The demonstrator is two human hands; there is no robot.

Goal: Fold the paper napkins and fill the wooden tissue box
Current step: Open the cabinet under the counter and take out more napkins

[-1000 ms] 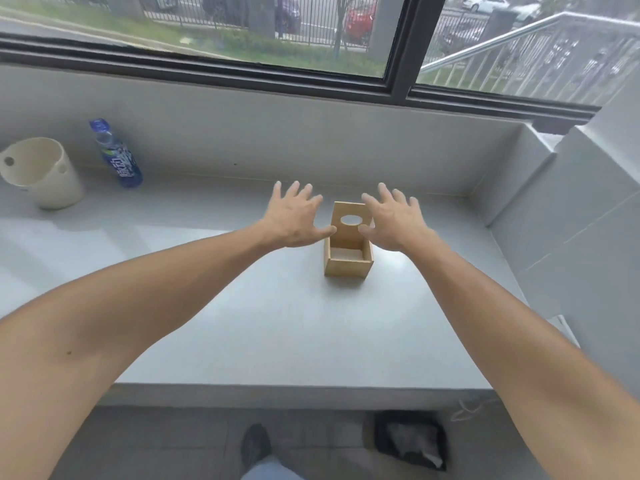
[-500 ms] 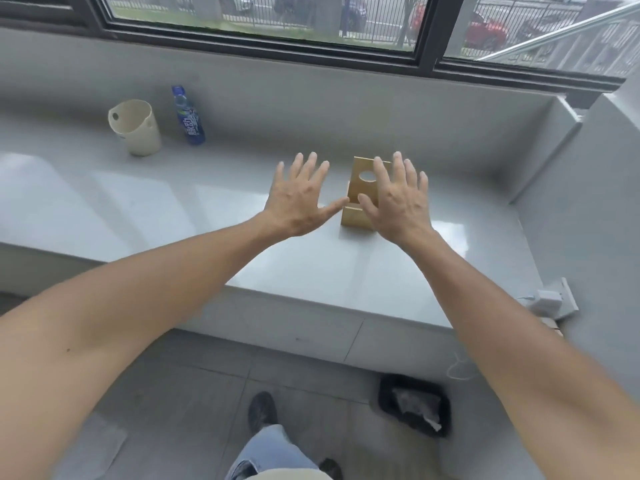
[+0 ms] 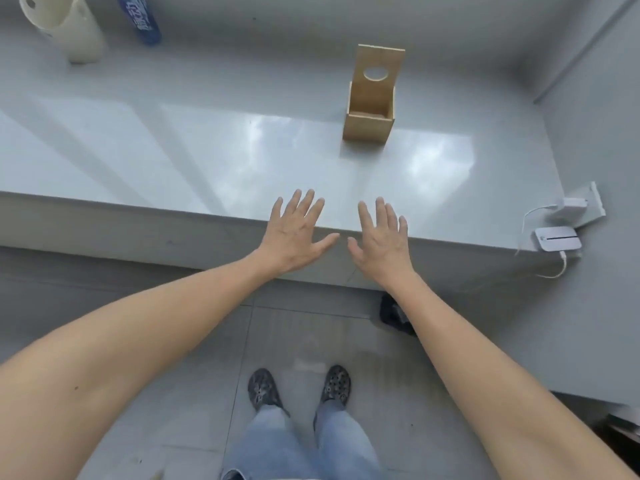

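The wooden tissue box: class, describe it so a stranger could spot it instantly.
Start at the long grey counter. Toward its right end stands the wooden tissue box, apart from the cream bucket and blue bottle far left. Only it is tan wood, with an oval-holed lid raised.

Wooden tissue box (image 3: 369, 124) stands on the counter (image 3: 207, 150), right of centre, its lid (image 3: 378, 76) raised behind the open compartment. Far back on the left — a cup (image 3: 74, 32), and just to its right a bottle (image 3: 142, 20), the two near each other, well apart from the box. Both hands hover over the counter's near edge, left hand (image 3: 294, 233) beside right hand (image 3: 381, 240), thumbs close, in front of the box. Off the counter's right end — a charger (image 3: 557, 239) on a small ledge. Below, two shoes (image 3: 263, 389) on the floor.
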